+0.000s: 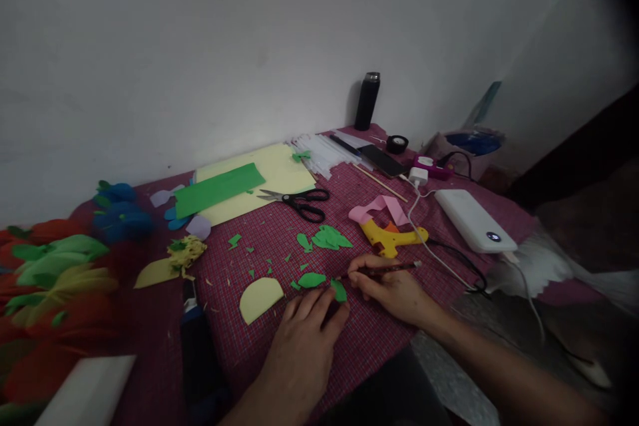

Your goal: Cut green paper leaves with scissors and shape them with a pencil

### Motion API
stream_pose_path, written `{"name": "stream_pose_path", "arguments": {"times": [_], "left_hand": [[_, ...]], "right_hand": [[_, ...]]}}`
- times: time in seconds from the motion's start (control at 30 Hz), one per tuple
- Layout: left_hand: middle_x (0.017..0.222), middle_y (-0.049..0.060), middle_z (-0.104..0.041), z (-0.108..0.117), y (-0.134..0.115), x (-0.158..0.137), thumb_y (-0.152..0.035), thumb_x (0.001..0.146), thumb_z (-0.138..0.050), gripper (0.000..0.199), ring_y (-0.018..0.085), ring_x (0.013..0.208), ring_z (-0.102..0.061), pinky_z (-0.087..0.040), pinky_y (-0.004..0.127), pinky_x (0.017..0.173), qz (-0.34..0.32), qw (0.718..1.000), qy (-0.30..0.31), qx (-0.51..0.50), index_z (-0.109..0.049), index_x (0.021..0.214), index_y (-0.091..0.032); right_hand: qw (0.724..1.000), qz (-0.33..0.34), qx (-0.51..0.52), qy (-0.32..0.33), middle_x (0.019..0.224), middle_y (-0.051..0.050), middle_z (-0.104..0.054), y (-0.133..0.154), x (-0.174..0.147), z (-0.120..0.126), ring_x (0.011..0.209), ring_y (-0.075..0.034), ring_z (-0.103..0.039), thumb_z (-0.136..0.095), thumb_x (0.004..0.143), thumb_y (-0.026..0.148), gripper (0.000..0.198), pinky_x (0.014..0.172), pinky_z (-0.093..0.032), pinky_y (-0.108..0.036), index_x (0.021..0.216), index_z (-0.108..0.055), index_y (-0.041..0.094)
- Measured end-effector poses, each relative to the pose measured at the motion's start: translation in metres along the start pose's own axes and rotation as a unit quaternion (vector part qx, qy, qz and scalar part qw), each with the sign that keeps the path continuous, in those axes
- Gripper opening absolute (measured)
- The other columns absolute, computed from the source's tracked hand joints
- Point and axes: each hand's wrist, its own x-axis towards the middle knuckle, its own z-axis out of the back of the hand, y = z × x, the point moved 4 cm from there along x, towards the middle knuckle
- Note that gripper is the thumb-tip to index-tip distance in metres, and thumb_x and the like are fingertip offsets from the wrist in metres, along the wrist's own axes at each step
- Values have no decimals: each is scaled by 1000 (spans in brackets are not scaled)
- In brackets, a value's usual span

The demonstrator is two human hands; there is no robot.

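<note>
My right hand (382,283) is closed around a dark pencil (394,268), its tip touching or close to a small green leaf-shaped piece (339,290). The thumb and fingertips of my left hand (312,329) press on the lower edge of that piece against the table. A larger green leaf cutout (312,280) lies just beyond my left fingers. Left of it is a pale yellow half-round piece (260,299). A heap of green leaf cutouts (329,237) sits farther back, with small green scraps around it. Black-handled scissors (299,200) lie partly on yellow sheets.
A green strip (219,191) rests on yellow sheets (284,166). At right are a yellow glue gun (392,238), a white power bank (474,221) with cables, and a phone (382,160). A black bottle (367,101) stands behind. Colourful paper flowers (60,266) fill the left.
</note>
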Motion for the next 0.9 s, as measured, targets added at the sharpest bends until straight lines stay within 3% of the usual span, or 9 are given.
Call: {"name": "stream_pose_path", "arguments": {"times": [0.3,0.9], "left_hand": [[140,4,-43,5,0,1,-8,78,-46,56,26,124,-37,-33,45,99,8,999,26,-26,-48,129,-31],[139,4,-42,5,-1,1,-5,75,-45,60,26,122,-37,-33,47,97,7,999,16,-28,-46,129,-31]], "right_hand": [[1000,-6,-29,2,68,3,-53,1,0,2,54,-9,-49,-50,87,28,11,51,-39,-21,88,-57,19],[1000,-13,-13,17,64,4,-50,3,1,3,50,-8,-45,-49,87,27,12,46,-37,-19,82,-56,18]]}}
